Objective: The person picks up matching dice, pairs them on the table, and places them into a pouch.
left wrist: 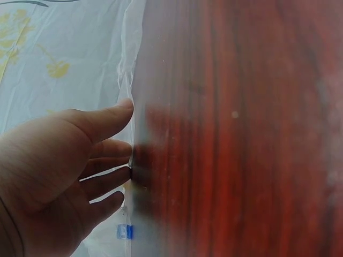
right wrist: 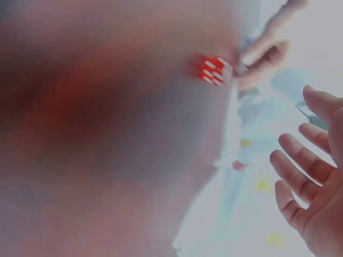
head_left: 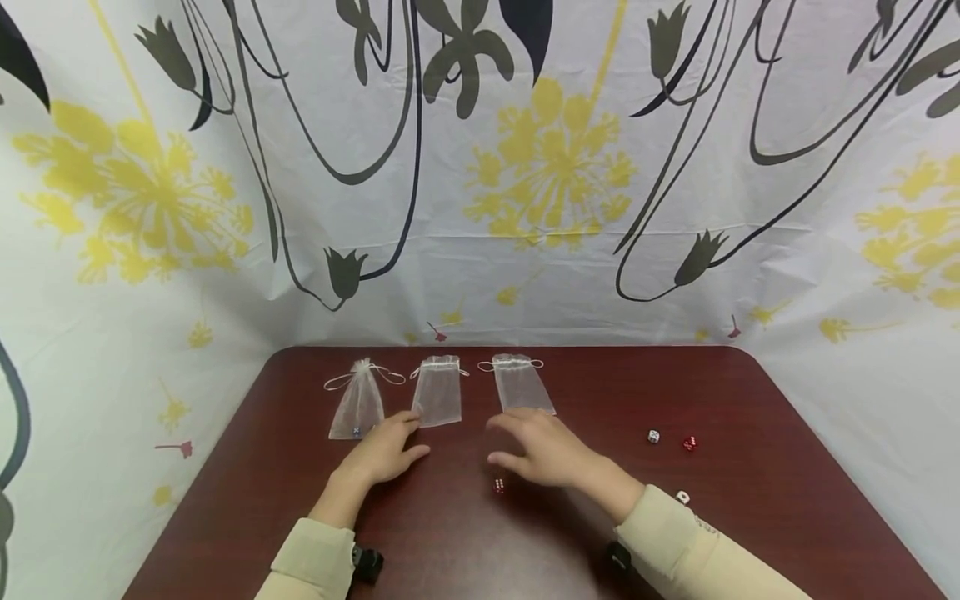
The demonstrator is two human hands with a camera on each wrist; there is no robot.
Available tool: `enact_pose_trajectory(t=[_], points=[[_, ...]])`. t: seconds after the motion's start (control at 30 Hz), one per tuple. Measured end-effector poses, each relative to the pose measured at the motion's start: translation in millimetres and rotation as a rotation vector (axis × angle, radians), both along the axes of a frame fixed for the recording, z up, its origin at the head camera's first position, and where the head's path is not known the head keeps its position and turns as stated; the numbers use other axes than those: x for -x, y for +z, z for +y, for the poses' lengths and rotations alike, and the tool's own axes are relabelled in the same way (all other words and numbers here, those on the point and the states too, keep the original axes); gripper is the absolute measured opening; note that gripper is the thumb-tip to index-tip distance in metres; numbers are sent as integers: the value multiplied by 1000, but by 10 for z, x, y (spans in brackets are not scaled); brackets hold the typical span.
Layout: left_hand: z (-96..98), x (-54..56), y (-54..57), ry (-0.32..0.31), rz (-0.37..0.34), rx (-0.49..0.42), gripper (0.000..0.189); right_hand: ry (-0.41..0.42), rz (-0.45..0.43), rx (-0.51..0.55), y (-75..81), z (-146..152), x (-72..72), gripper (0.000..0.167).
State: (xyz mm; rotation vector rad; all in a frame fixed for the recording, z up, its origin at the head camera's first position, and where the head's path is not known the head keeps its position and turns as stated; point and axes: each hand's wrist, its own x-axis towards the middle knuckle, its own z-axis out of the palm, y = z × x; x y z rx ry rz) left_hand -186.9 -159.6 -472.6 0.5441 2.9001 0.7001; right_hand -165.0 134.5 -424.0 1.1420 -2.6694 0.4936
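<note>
My left hand (head_left: 381, 450) reaches over the table with its fingers loosely extended, fingertips right at the lower corner of the middle sheer drawstring pouch (head_left: 438, 393). Just left of it lies another sheer pouch (head_left: 356, 408), gathered at the neck, with a blue die (head_left: 357, 431) at its bottom; that blue die (left wrist: 124, 231) also shows below the fingers in the left wrist view. My right hand (head_left: 546, 447) hovers with fingers apart, overlapping the lower end of the right pouch (head_left: 519, 383). A red die (head_left: 499, 485) sits near its thumb. Neither hand grips anything.
On the right side of the table (head_left: 750, 533) are a white die (head_left: 653, 436) and red dice (head_left: 690, 443). Another white die (head_left: 682, 497) shows beside my right sleeve. A patterned cloth (head_left: 450, 208) hangs behind the table's far edge.
</note>
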Motion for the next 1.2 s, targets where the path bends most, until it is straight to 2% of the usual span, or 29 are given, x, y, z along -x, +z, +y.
enact_pose_trajectory(t=[0.2, 0.43, 0.63, 0.8, 1.2], points=[[1, -6, -4, -1, -3, -2, 54, -23, 51, 96, 251, 70, 111, 34], [-3, -13, 11, -9, 12, -12, 53, -31, 33, 234, 417, 189, 150, 31], [2, -11, 27, -19, 19, -10, 53, -4, 52, 347, 451, 317, 168, 29], [9, -12, 35, -22, 19, -12, 53, -16, 39, 405, 467, 447, 179, 28], [6, 11, 2, -27, 32, 3, 52, -116, 57, 436, 429, 847, 154, 27]])
